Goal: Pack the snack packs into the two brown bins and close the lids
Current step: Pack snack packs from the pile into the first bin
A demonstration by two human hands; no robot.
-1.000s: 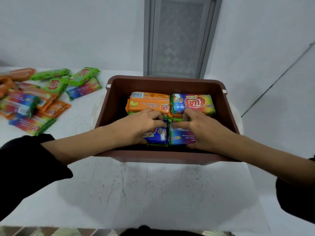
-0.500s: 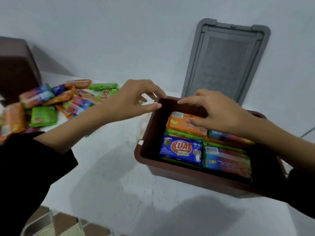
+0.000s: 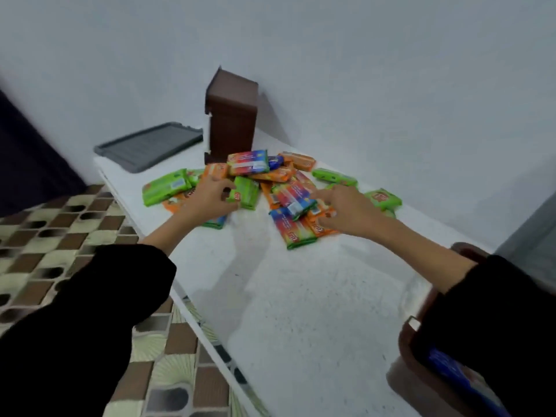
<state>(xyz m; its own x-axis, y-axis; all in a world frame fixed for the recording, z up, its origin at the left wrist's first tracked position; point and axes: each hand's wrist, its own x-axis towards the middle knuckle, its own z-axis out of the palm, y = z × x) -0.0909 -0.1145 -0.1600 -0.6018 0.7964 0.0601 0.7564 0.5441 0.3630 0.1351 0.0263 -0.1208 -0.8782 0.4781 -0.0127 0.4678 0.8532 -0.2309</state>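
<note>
Plenty of bare table (image 3: pixel 301 296) lay between you and the snack packs (image 3: pixel 272 176). Near its left edge, your left hand (image 3: pixel 207 198) pinched a green pack (image 3: pixel 247 192); your right hand (image 3: pixel 349 213) lay loose-fingered.

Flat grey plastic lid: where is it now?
Head view: the grey lid lies flat on the white table's far left corner, left of the upended brown plastic bin, behind the snack pile.
</note>
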